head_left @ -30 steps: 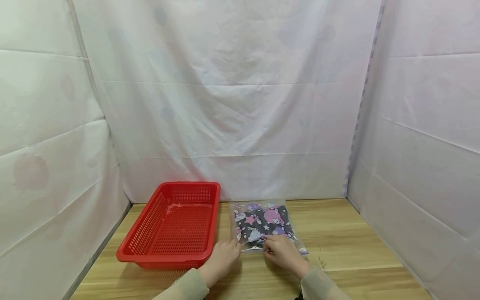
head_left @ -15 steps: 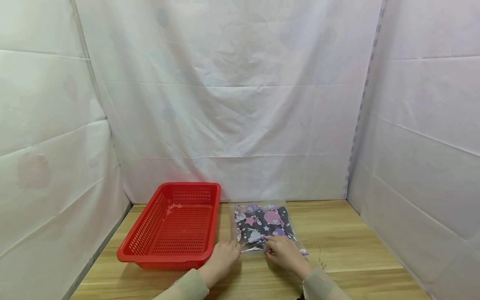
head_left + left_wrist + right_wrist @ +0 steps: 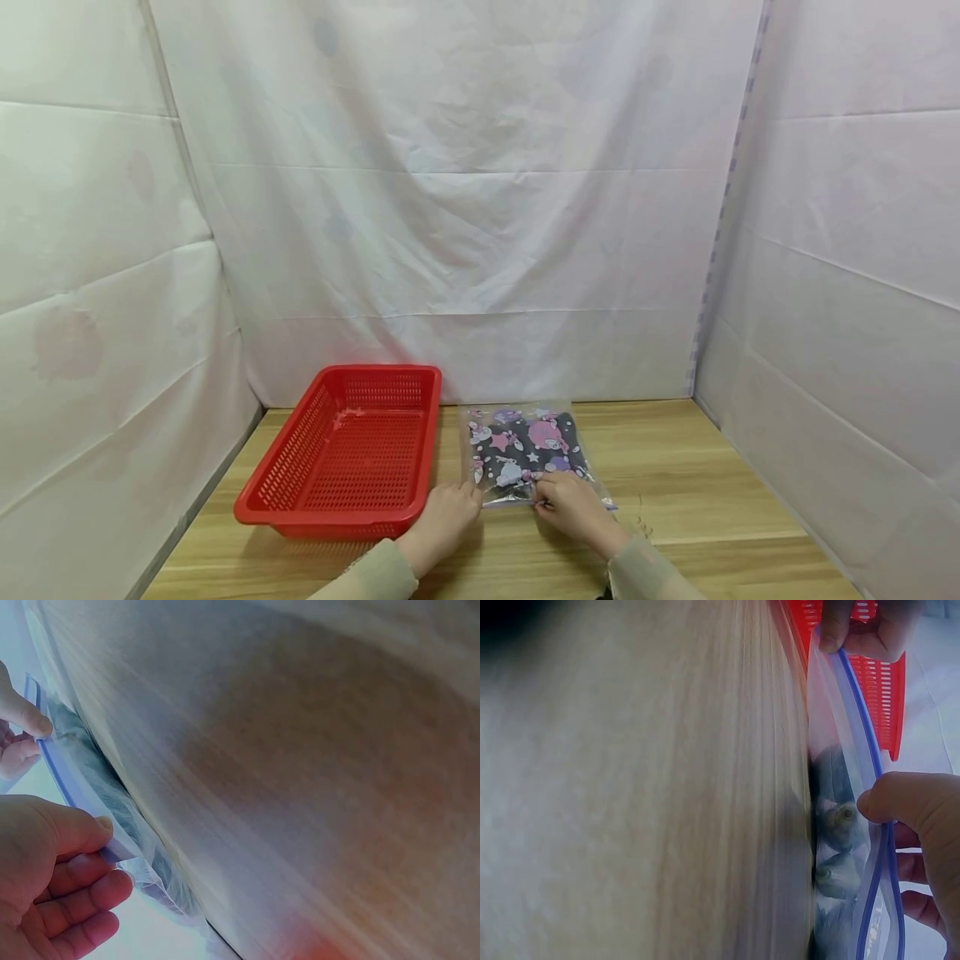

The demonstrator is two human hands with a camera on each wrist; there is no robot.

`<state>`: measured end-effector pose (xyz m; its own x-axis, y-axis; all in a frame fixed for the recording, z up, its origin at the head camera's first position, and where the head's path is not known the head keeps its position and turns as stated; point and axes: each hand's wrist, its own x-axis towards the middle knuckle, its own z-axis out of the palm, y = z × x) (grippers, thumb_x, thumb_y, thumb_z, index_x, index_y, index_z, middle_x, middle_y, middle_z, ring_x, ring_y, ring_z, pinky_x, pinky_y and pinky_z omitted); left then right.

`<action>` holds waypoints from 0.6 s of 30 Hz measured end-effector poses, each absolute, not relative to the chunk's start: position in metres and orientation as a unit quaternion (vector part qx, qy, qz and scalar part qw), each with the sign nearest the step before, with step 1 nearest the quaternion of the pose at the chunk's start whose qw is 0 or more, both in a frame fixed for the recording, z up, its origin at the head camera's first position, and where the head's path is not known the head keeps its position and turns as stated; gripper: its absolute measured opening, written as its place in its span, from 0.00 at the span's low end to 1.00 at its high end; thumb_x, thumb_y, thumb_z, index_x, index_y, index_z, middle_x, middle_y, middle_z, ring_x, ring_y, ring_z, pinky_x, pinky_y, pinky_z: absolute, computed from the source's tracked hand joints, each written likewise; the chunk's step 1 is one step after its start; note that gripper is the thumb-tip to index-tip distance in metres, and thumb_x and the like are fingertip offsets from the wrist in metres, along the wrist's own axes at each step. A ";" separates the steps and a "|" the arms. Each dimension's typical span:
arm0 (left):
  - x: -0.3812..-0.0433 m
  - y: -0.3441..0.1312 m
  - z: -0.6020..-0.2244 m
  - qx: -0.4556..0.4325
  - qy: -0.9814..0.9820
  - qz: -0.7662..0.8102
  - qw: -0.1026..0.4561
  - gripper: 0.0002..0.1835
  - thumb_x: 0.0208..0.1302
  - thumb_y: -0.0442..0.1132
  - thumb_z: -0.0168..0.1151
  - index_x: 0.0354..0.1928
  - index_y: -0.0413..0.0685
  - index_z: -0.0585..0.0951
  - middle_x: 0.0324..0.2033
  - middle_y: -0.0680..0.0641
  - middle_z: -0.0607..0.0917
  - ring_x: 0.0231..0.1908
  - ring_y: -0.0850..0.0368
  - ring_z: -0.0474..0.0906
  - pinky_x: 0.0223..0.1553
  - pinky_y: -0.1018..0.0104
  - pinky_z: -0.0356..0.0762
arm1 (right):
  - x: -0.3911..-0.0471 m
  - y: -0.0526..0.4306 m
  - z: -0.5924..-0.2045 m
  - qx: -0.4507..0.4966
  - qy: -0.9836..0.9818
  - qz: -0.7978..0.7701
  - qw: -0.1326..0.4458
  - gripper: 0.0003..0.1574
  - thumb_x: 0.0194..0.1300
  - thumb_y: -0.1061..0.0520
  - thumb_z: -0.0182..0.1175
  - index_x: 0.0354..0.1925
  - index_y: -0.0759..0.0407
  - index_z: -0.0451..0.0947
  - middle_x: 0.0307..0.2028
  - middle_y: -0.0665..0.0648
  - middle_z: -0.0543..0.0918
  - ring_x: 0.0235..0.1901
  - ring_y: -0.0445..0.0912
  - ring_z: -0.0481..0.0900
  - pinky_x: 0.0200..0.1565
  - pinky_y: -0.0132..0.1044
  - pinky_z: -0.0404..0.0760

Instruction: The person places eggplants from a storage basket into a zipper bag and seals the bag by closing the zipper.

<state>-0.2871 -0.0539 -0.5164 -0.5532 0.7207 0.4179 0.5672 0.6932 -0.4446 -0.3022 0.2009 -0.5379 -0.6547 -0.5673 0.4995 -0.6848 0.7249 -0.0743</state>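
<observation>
A clear zip bag (image 3: 511,492) lies on the table with a dark cloth (image 3: 525,446) inside, printed with pink, purple and white figures. My left hand (image 3: 448,510) pinches the left end of the bag's near edge; in the left wrist view its thumb presses the bluish zip strip (image 3: 71,776). Farther right on the same strip, my right hand (image 3: 566,504) pinches it between thumb and fingers. The right wrist view shows one joined line between the hands, while past my right hand the strip's two blue lines (image 3: 871,900) stand apart.
A red plastic basket (image 3: 431,467) with slotted walls stands just left of my left hand and the bag. White curtains (image 3: 450,250) hang behind and on both sides of the wooden table (image 3: 697,483).
My right hand has slid slightly to the right along the zip strip. The left hand keeps its place at the bag's left corner, and the basket has not moved.
</observation>
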 end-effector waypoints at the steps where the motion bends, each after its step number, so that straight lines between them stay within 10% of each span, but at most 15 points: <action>1: -0.287 -0.054 -0.517 -0.370 -0.872 0.130 0.294 0.07 0.47 0.38 0.67 0.23 0.51 0.77 0.20 0.53 0.74 0.18 0.59 0.70 0.17 0.68 0.63 | -0.302 0.201 -0.538 0.348 -0.901 0.129 0.224 0.07 0.49 0.57 0.69 0.25 0.46 0.78 0.27 0.40 0.79 0.29 0.37 0.75 0.38 0.35 0.77; 18: -0.287 -0.055 -0.519 -0.366 -0.875 0.126 0.292 0.06 0.48 0.37 0.67 0.24 0.51 0.77 0.21 0.53 0.75 0.19 0.59 0.71 0.17 0.67 0.65 | -0.305 0.208 -0.542 0.365 -0.893 0.130 0.229 0.06 0.58 0.52 0.63 0.26 0.48 0.79 0.28 0.41 0.77 0.28 0.38 0.74 0.35 0.34 0.77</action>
